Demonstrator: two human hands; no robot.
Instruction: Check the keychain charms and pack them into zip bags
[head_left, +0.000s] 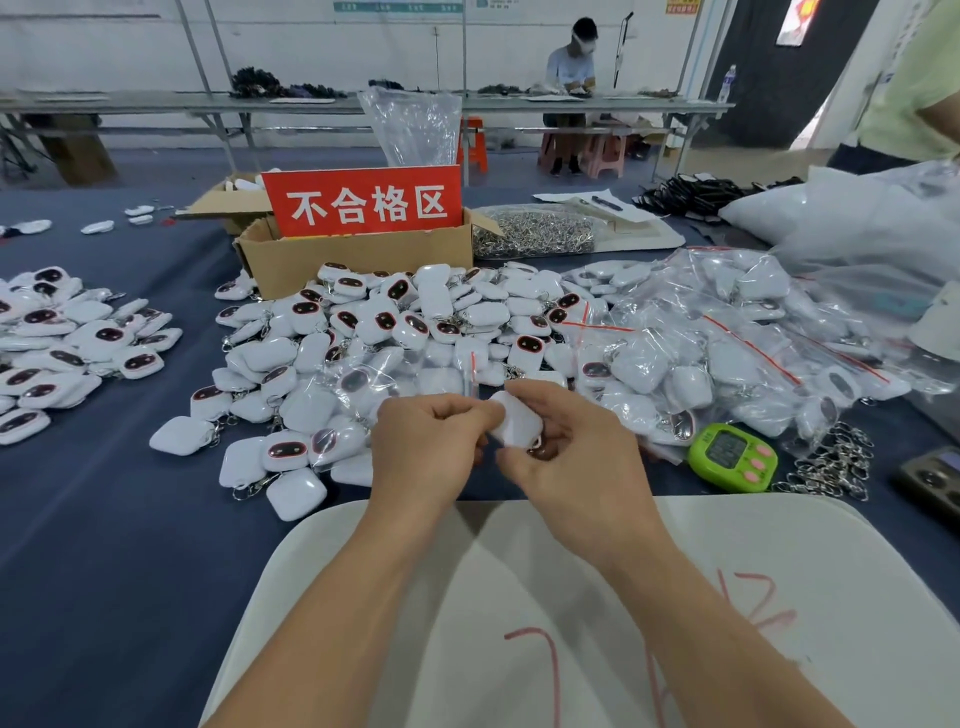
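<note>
A white square keychain charm (516, 420) is held between both hands above the table's near edge. My left hand (426, 441) pinches its left side, and my right hand (571, 447) cups it from below and the right. A small clear zip bag with a red strip (471, 375) stands up just behind my fingers. A big heap of loose white charms with dark faces (395, 322) lies behind my hands. Zip bags filled with charms (727, 343) are piled to the right.
A cardboard box (358, 254) with a red sign stands behind the heap. More charms (67, 348) lie at the left. A green timer (732, 457), loose metal key rings (831, 467) and a phone (935, 475) sit at the right. A white board (779, 597) lies under my forearms.
</note>
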